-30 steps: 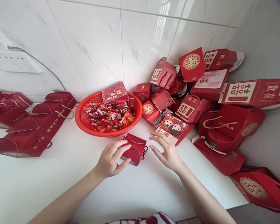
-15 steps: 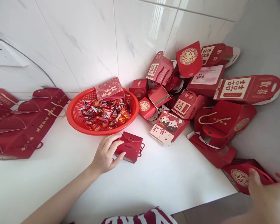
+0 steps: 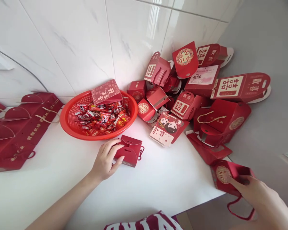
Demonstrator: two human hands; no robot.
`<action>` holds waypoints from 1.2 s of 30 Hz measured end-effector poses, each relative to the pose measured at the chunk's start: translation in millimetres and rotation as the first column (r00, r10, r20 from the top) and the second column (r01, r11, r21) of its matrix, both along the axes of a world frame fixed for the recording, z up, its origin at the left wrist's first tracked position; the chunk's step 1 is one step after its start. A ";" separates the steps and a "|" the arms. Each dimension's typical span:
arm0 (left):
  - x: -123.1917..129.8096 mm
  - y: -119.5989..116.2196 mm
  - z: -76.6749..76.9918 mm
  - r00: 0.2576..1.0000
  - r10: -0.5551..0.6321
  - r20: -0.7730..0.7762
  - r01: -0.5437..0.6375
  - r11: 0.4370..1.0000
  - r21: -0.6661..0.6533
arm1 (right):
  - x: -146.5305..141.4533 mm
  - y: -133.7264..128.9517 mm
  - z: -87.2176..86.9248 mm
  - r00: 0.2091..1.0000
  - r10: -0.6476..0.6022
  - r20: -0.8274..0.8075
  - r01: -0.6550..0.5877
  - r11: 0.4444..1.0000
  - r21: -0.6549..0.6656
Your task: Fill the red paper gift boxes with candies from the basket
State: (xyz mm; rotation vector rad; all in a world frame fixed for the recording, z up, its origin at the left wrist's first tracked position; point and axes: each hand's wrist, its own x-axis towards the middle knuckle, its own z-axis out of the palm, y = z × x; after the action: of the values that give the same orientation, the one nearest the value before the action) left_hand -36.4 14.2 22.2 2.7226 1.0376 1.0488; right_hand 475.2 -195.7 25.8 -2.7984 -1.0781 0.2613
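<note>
My left hand point(image 3: 108, 159) has its fingers and thumb around the left end of a small dark red box point(image 3: 131, 151), which rests on the white table with a red cord loop at its right side. At the table's right edge, my right hand point(image 3: 248, 188) grips a red box with a round gold emblem point(image 3: 223, 174); the thumb lies on its face and the other fingers reach over its far side. A red cord handle point(image 3: 240, 209) dangles from that box below the hand.
A red plastic basket point(image 3: 68, 126) of wrapped candies, with a patterned box point(image 3: 107, 92) on top, stands behind my left hand. Many red gift boxes point(image 3: 231, 88) pile up at the right by the wall. Joined dark red boxes point(image 3: 31, 127) stand at the left.
My right hand has closed on the emblem box, which now sits more upright with its cord hanging out. The view has shifted slightly; my left hand keeps its hold on the small box.
</note>
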 end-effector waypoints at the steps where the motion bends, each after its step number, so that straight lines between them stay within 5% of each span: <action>1: 0.2 -0.1 0.0 1.000 -0.001 0.001 0.001 1.000 -0.003 | -15.3 4.1 8.2 0.997 -0.025 -0.078 0.022 0.999 -0.037; 6: -0.9 -0.7 -0.8 1.000 -0.004 0.003 0.004 1.000 -0.013 | -85.8 35.3 39.1 0.949 0.254 -0.186 -0.262 0.965 -0.021; 10: -2.1 -1.0 -0.9 1.000 -0.010 0.003 0.010 1.000 -0.022 | -114.8 75.9 38.8 0.868 0.473 -0.155 -0.462 0.881 0.100; 17: 1.7 -3.3 8.0 0.984 -0.045 0.175 0.058 0.996 -0.067 | -137.9 102.1 44.1 0.899 0.375 0.227 -0.437 0.808 0.395; 19: 2.9 -5.1 12.7 0.972 -0.084 0.218 0.085 0.996 0.005 | -152.7 104.5 56.8 0.881 0.389 0.268 -0.473 0.708 0.525; 21: 3.6 -7.7 17.6 0.972 -0.145 0.187 0.126 0.986 0.111 | -173.5 110.9 70.2 0.786 0.565 0.251 -0.583 0.545 0.602; 24: 4.3 -12.5 23.1 0.974 -0.215 0.070 0.193 0.953 0.235 | -210.4 129.7 83.5 0.350 0.911 0.218 -0.819 0.185 0.544; 27: 5.2 -16.5 25.4 0.967 -0.252 -0.044 0.254 0.923 0.290 | -243.0 156.3 83.6 -0.018 0.985 0.173 -0.891 -0.094 0.443; 29: 5.3 -19.3 26.1 0.956 -0.266 -0.122 0.292 0.898 0.329 | -258.2 173.4 78.5 -0.134 0.981 0.138 -0.882 -0.182 0.435; 32: 3.6 -26.4 27.0 0.930 -0.269 -0.249 0.354 0.837 0.417 | -270.8 189.4 71.0 -0.212 0.972 0.104 -0.887 -0.236 0.397; 36: -1.0 -41.9 26.3 0.919 -0.292 -0.263 0.386 0.796 0.466 | -275.5 192.0 67.0 -0.173 0.984 0.038 -0.903 -0.174 0.393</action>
State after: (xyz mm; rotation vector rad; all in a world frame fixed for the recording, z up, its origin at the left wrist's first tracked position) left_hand -37.4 -27.6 48.5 3.2966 0.2517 1.1586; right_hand 199.7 -3.7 92.8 -0.8311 -2.6444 0.5263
